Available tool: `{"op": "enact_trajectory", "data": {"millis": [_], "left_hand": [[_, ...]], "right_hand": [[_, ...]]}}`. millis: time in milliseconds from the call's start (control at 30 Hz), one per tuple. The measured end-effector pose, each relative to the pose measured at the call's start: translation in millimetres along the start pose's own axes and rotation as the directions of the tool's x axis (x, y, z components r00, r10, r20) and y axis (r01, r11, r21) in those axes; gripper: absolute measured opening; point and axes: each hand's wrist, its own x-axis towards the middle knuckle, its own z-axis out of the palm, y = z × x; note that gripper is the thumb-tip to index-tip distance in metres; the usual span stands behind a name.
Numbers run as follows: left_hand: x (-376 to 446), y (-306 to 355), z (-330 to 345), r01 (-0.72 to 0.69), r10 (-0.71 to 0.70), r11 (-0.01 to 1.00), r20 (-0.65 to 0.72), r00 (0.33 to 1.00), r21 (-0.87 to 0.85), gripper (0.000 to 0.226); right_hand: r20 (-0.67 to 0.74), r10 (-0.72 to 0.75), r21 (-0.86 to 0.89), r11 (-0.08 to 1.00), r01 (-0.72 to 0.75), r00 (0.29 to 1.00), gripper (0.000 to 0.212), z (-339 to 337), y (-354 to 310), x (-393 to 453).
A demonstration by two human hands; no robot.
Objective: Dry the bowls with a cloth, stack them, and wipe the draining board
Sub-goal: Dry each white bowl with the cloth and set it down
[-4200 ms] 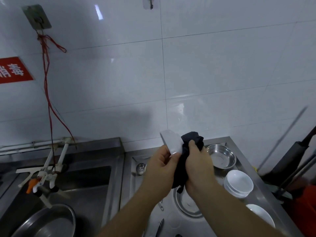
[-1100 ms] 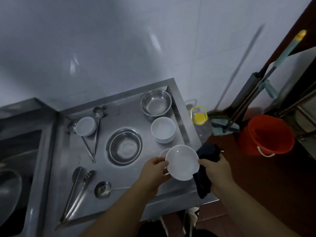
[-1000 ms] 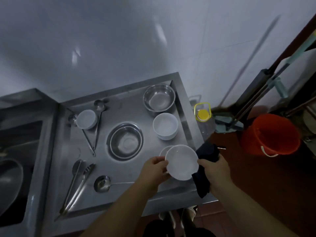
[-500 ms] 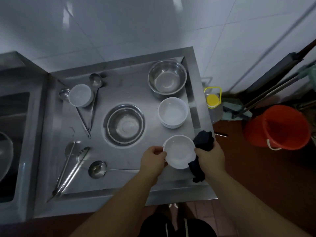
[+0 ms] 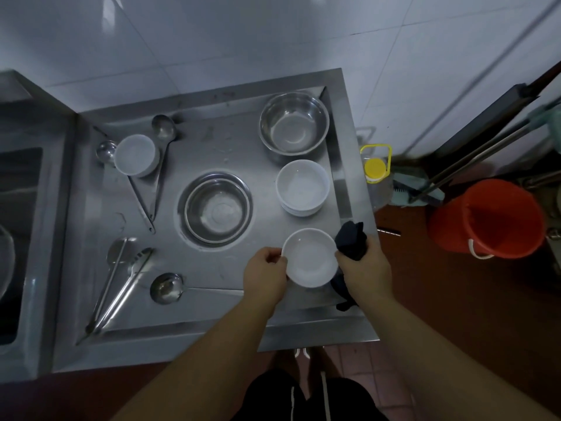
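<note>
You have the white bowl (image 5: 310, 257) between both hands over the near right corner of the draining board (image 5: 194, 268), just in front of the stack of white bowls (image 5: 302, 186). Your left hand (image 5: 267, 276) pinches its left rim; your right hand (image 5: 365, 268) is clenched round the dark cloth (image 5: 350, 242) and meets the right rim. Whether the bowl rests on the steel or hangs just above it, you cannot tell from here.

If it is dry, the next move looks like setting it on the stack: keep it level, centre it over the top bowl, and lower it until the rims nest before your left hand lets go. Keep the cloth bunched so no loose end gets trapped between bowls.

The cloth hides your right fingers and the bowl's far edge. The number of bowls in the stack is hard to count. Another white bowl (image 5: 135, 154) sits far left beside ladles (image 5: 164, 129); two steel bowls (image 5: 294, 124) also wait. Dim light hides any water left.
</note>
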Motion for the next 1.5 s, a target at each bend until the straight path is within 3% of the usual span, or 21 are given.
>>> {"op": "enact_trajectory", "data": {"millis": [233, 367, 633, 800, 933, 1233, 1500], "left_hand": [[-14.8, 4.3, -16.0, -0.016, 0.016, 1.0, -0.012, 1.0, 0.017, 0.018], [-30.8, 7.0, -38.2, -0.142, 0.142, 0.972, 0.012, 0.99, 0.186, 0.025], [-38.6, 17.3, -101.5, -0.328, 0.344, 0.823, 0.052, 0.937, 0.464, 0.03], [-15.2, 14.7, -156.5, -0.403, 0.409, 0.746, 0.113, 0.905, 0.53, 0.029], [22.4, 12.0, -215.3, -0.442, 0.427, 0.709, 0.163, 0.889, 0.549, 0.028], [107.6, -14.3, -356.2, -0.395, 0.323, 0.689, 0.231, 0.918, 0.608, 0.032], [174.9, -2.7, -399.4, -0.358, 0.28, 0.684, 0.225, 0.933, 0.635, 0.035]], "right_hand": [[0.002, -0.04, -0.039, 0.998, 0.04, 0.999, 0.019, -27.4, 6.1, -17.5], [0.01, -0.098, -0.077, 0.992, 0.099, 0.995, 0.017, -38.8, -6.7, -35.2], [0.061, -0.251, -0.16, 0.953, 0.258, 0.966, 0.023, -15.6, -55.3, -68.8], [0.112, -0.325, -0.196, 0.919, 0.342, 0.939, 0.023, 40.0, -91.0, -86.0], [0.144, -0.293, -0.258, 0.911, 0.322, 0.945, 0.015, 104.4, -115.1, -97.2], [0.194, -0.235, -0.421, 0.857, 0.297, 0.952, 0.007, 251.8, -158.6, -124.0], [0.242, -0.232, -0.489, 0.81, 0.324, 0.942, 0.009, 324.4, -196.1, -104.0]]}}
